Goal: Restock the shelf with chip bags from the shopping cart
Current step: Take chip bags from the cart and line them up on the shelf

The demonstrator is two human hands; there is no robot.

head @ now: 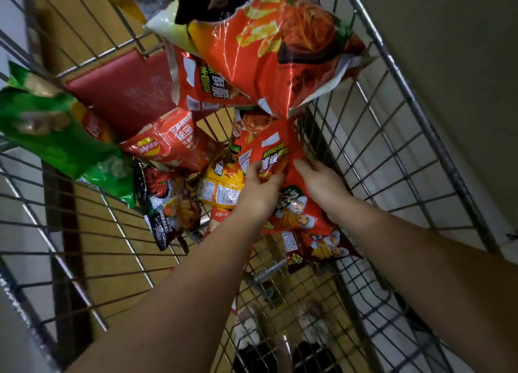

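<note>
I look down into a wire shopping cart (398,137) holding several chip bags. Both my hands reach into its middle. My left hand (259,189) grips the left side of a red chip bag (273,145), fingers curled over its edge. My right hand (322,183) holds the same bag's right side. Under it lie a yellow bag (221,186) and more red bags (297,215). A large red bag (274,44) leans high against the far end.
A green bag (56,131) lies at the left, a red Lay's bag (168,145) and a black bag (171,204) beside it. A dark red flat box (123,92) stands at the cart's far side. Wooden floor shows through the wires. A pale wall is on the right.
</note>
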